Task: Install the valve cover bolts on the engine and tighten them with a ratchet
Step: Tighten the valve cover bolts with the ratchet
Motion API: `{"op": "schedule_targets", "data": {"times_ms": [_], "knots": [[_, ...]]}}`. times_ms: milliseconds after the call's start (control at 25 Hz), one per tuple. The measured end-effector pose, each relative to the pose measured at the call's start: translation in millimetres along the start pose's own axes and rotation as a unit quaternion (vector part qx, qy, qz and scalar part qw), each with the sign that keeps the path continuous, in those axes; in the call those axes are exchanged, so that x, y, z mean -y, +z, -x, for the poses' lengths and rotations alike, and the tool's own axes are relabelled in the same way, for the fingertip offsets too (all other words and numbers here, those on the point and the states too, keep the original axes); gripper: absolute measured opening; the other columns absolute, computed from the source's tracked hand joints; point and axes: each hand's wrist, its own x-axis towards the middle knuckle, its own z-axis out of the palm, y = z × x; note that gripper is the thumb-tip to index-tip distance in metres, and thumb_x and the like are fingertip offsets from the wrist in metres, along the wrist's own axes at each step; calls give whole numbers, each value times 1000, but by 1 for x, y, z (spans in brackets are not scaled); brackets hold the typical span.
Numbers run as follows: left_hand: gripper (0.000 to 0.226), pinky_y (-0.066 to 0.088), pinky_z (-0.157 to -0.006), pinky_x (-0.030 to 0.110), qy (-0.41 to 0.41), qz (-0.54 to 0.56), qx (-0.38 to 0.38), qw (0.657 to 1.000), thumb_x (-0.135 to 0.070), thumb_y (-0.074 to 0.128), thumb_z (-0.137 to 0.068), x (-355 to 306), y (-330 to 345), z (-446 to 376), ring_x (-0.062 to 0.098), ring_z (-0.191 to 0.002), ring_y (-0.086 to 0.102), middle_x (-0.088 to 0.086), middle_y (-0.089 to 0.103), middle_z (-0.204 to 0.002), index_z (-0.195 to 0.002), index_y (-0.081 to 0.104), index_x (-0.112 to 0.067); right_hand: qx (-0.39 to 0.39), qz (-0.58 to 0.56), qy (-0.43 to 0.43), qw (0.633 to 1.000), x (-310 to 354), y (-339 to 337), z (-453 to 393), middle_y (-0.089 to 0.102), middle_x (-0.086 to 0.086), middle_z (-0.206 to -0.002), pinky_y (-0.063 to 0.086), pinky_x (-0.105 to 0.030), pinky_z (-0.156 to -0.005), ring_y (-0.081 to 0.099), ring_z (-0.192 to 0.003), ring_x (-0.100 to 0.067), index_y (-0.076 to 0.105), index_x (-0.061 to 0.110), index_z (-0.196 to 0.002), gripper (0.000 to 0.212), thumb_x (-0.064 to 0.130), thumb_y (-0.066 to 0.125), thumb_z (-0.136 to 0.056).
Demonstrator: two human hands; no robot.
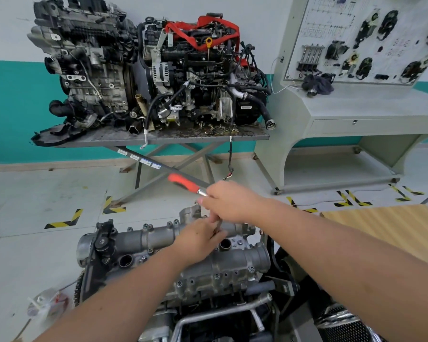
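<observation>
- The ratchet (187, 184), red handle sticking up-left, is gripped near its head by the right hand (229, 202).
- The extension is pinched by the left hand (200, 239), down on the valve cover (158, 236), far edge.

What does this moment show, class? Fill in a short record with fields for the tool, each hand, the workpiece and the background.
tool: ratchet with red handle, handle pointing up and left
right hand: right hand grips the ratchet near its head
left hand: left hand rests on the valve cover, fingers at the ratchet's extension shaft
workpiece: valve cover on the near engine, several bolts seated along its edges
background: two engines on a metal table; training panel on the right
floor: plastic bag, lower left
</observation>
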Motion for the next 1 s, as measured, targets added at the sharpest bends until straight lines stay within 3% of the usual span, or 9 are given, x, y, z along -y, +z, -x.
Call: {"op": "schedule_targets", "data": {"times_ms": [80, 160, 320, 440, 600, 720, 840, 920, 1000], "knots": [[25, 41, -68, 35, -14, -31, -5, 999, -37, 54, -99, 8, 10, 3, 14, -71, 52, 0, 55, -81, -86, 55, -16, -14, -343, 96, 934, -1, 7, -1, 72, -6, -65, 48, -26, -59, 71, -69, -20, 52, 9, -93, 15, 21, 46, -101], [29, 42, -87, 36, -32, -76, -16, 996, -44, 51, -99, 16, 19, 5, 19, -100, 59, -3, 64, -98, -90, 63, -20, -62, -604, 144, 781, -3, 17, 1, 72, -10, -68, 42, -29, -61, 72, -71, -26, 46, 11, -100, 5, 15, 44, -102], [32, 8, -118, 46, -47, -68, -7, 997, -49, 46, -100, 22, 28, 0, 4, -146, 20, -26, 40, -147, -115, 70, -33, -160, -806, 119, 557, -5, 42, 9, 73, -1, -79, 43, -33, -74, 73, -80, -19, 52, 21, -93, 8, 22, 54, -102], [35, 5, -120, 50, -28, -40, 43, 998, -49, 41, -102, 31, 27, 1, 1, -148, 17, -29, 29, -155, -124, 64, -35, -182, -846, 52, 499, -6, 56, 17, 73, -4, -86, 48, -31, -74, 69, -91, -22, 50, 22, -83, 16, 29, 64, -88], [40, 8, -121, 46, -33, -25, 28, 999, -49, 33, -103, 30, 27, 7, -1, -144, 23, -28, 35, -152, -140, 46, -42, -190, -801, 11, 568, -1, 66, 21, 74, -5, -110, 52, -34, -90, 65, -109, -23, 62, 17, -111, 37, 41, 57, -84], [45, 5, -122, 43, -54, -22, 14, 998, -43, 28, -103, 22, 27, 10, -2, -146, 19, -24, 37, -153, -148, 35, -40, -229, -684, -3, 692, 5, 80, 24, 68, 14, -125, 42, -33, -109, 53, -128, -7, 68, 30, -119, 43, 53, 51, -87], [50, 4, -122, 42, -57, -88, 15, 994, -34, 35, -103, 21, 27, 14, 5, -149, 15, -14, 30, -158, -153, 30, -31, -275, -497, -61, 821, 5, 90, 24, 61, 24, -131, 42, -17, -103, 49, -130, 2, 68, 43, -119, 28, 50, 57, -94], [53, 13, -122, 45, -82, -55, 11, 995, -23, 43, -101, 21, 31, 17, 20, -149, 20, 2, 30, -160, -153, 31, -17, -258, -399, -103, 874, 3, 89, 19, 57, 24, -134, 42, -24, -107, 46, -133, 2, 69, 38, -120, 27, 35, 66, -93], [48, 27, -118, 38, -127, 85, -30, 988, -9, 44, -103, 17, 31, 16, 30, -145, 32, 19, 33, -156, -149, 33, 0, -347, -96, -181, 915, -7, 83, 9, 59, 7, -139, 40, -37, -110, 48, -136, -16, 74, 17, -112, 27, 13, 70, -87]]}}
